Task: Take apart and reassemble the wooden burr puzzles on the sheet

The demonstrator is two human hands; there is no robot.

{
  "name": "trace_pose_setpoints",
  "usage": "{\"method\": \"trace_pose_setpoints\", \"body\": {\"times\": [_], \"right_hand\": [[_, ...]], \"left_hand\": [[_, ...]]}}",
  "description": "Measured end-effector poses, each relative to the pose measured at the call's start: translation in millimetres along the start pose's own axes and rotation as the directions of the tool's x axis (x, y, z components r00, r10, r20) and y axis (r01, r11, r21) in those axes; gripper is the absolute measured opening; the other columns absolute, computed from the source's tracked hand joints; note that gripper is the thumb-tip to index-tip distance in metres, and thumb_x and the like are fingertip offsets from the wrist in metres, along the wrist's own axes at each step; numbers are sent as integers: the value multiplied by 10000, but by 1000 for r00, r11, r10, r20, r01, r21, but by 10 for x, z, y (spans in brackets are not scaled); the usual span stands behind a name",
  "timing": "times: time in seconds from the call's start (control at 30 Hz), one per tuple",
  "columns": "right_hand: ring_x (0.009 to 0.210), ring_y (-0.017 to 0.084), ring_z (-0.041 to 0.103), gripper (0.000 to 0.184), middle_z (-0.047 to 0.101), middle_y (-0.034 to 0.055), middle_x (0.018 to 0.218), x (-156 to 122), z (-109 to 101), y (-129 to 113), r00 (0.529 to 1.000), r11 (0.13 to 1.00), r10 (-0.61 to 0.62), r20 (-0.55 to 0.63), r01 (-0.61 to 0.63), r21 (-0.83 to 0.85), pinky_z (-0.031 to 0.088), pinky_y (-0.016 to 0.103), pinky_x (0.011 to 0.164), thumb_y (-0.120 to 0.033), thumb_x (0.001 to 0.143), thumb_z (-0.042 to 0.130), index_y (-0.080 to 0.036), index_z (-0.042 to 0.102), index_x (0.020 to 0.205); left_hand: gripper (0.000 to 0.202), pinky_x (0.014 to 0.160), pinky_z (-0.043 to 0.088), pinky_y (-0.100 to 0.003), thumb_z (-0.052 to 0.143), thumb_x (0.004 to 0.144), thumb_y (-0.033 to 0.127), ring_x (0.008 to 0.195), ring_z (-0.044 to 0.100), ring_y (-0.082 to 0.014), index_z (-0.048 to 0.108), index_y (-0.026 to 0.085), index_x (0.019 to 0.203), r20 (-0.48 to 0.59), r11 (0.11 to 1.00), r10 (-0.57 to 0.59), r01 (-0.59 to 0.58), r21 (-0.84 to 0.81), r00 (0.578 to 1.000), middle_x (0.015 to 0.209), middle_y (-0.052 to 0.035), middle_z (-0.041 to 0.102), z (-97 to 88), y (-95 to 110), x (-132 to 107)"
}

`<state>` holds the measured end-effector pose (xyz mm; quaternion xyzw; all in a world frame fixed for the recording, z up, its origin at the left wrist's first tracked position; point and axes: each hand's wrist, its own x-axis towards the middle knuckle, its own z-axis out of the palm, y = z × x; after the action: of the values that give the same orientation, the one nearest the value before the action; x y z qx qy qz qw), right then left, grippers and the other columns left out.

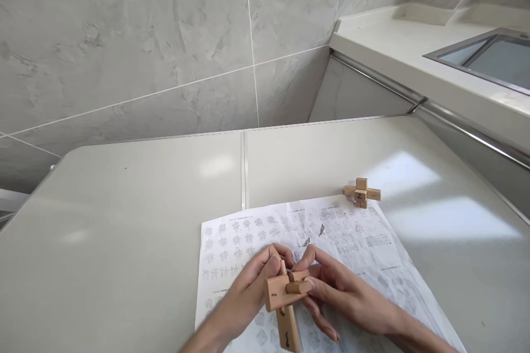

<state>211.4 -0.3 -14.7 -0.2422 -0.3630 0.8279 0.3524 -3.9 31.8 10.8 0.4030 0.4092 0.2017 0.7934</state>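
Note:
Between my hands is a wooden interlocking puzzle (276,293) of light brown pieces, with dark marks drawn on two of its blocks. A round peg (297,287) sticks out of its front, and a long flat piece hangs below. My left hand (252,281) is closed on its left side, thumb on top. On the right side, my right hand (343,289) pinches near the peg with thumb and forefinger, its lower fingers loosely spread. Beneath both hands lies a printed sheet (232,309) with rows of small puzzle diagrams. My fingers hide part of the puzzle's back.
An assembled wooden cross puzzle (361,194), marked on its front, stands at the sheet's far right corner. The pale table (124,242) has a seam across it. A grey tiled wall (165,27) rises behind; a white counter (385,44) with a sink (492,58) stands at right.

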Motion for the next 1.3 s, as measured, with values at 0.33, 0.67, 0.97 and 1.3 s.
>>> {"method": "trace_pose_setpoints", "body": {"times": [0.33, 0.67, 0.97, 1.3], "right_hand": [[431, 41, 531, 303, 605, -60, 753, -7, 29, 44, 999, 998, 31, -16, -31, -58, 392, 156, 451, -508, 1103, 562, -218, 475, 1079], [386, 41, 464, 320, 562, -89, 636, -24, 31, 43, 996, 995, 82, 40, -79, -66, 345, 130, 390, -504, 1082, 602, -221, 470, 1014], [383, 20, 444, 339, 644, -36, 748, -20, 33, 38, 978, 988, 148, 147, -154, 32, 414, 133, 412, -495, 1054, 659, -213, 471, 1073], [476, 56, 476, 416, 563, -44, 636, -77, -93, 78, 965, 982, 175, 195, -186, 39, 405, 174, 505, -527, 951, 779, -163, 591, 880]], "left_hand": [[426, 908, 458, -310, 531, 1040, 621, 992, 564, -196, 631, 208, 1035, 22, 1000, 21, -21, -5, 1000, 1195, -65, 547, -11, -6, -20], [379, 830, 481, -302, 590, 1030, 571, 842, 552, -156, 656, 206, 1109, 106, 980, 63, -42, -193, 992, 1134, -71, 556, 34, -34, -21], [321, 784, 448, -294, 575, 1059, 485, 787, 528, -128, 632, 182, 969, 205, 951, 148, -82, -299, 968, 1111, -70, 554, 56, -9, 16], [464, 1012, 476, -401, 575, 1018, 625, 1108, 581, -262, 715, 183, 1023, 67, 986, 67, -56, -158, 995, 1210, -126, 639, 42, -64, 37]]}}
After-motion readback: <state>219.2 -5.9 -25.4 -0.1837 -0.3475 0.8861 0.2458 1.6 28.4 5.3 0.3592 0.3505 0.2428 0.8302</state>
